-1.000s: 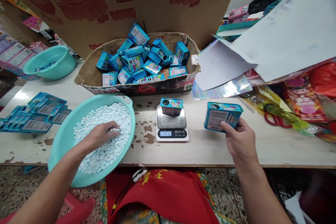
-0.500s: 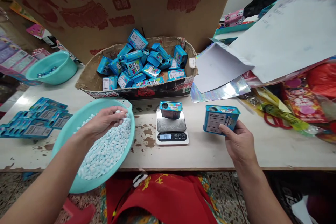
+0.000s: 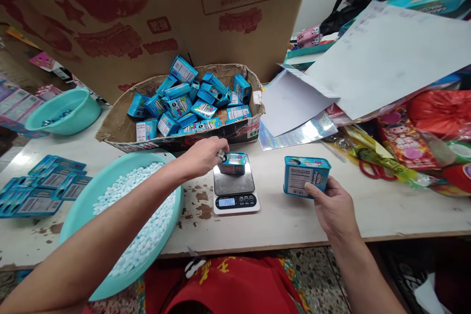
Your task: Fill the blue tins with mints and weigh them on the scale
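Observation:
A small blue box [image 3: 237, 161] stands upright on the metal pan of a digital scale [image 3: 235, 181], whose display seems to read 148.0. My left hand [image 3: 206, 157] is closed at the left end of that box, fingertips over its round opening. Pale candies were in this hand a moment ago; the fingers now mostly hide them. Under my left forearm sits a turquoise basin [image 3: 69, 225] of pale blue candies [image 3: 128, 184]. Right of the scale, my right hand [image 3: 333, 201] grips another blue box [image 3: 305, 176] upright, thumb on its front, opening on top.
Behind the scale, a cut-down cardboard box [image 3: 117, 132] holds many blue boxes. Flattened blue boxes [image 3: 47, 184] lie at left, near a smaller turquoise bowl [image 3: 66, 108]. Papers [image 3: 294, 103], red scissors [image 3: 375, 170] and wrappers crowd the right. A large carton [image 3: 162, 5] stands at the back.
My left hand has moved from above the candy basin rightward to the box on the scale. My right hand still holds its box in nearly the same place. The view has shifted slightly.

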Tool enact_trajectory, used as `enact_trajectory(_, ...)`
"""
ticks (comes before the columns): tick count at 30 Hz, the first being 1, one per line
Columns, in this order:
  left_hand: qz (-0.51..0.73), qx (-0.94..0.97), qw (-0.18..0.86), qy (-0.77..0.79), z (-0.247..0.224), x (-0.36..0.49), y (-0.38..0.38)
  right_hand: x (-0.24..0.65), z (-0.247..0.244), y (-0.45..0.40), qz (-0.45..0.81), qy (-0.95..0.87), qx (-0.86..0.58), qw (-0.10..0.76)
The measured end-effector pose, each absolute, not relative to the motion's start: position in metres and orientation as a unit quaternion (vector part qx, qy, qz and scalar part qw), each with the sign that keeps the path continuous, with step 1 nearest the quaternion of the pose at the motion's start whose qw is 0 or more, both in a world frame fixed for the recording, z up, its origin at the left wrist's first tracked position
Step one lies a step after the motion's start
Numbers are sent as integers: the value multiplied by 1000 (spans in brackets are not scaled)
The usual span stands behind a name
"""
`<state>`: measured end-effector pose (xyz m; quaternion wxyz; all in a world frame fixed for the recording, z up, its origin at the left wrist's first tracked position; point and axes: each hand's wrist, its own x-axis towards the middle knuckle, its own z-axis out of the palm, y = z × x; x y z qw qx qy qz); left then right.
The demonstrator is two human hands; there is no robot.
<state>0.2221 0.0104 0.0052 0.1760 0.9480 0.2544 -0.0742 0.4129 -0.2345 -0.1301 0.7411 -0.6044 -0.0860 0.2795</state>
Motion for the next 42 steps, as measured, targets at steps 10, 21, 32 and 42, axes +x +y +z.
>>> enact_trajectory(10, 55, 832, 442, 331, 9, 212, 10, 412, -125, -232, 277, -79, -597, 749)
enact_trajectory(21, 314, 451, 668, 502, -16, 111, 37, 414, -129, -234, 256, -81, -604, 750)
enact_trajectory(32, 51, 765, 490, 415, 0, 151, 10, 408, -129, -228, 258, -89, -610, 744)
enact_trajectory(42, -31, 935, 228, 271, 9, 222, 7, 410, -129, -233, 256, -81, -622, 736)
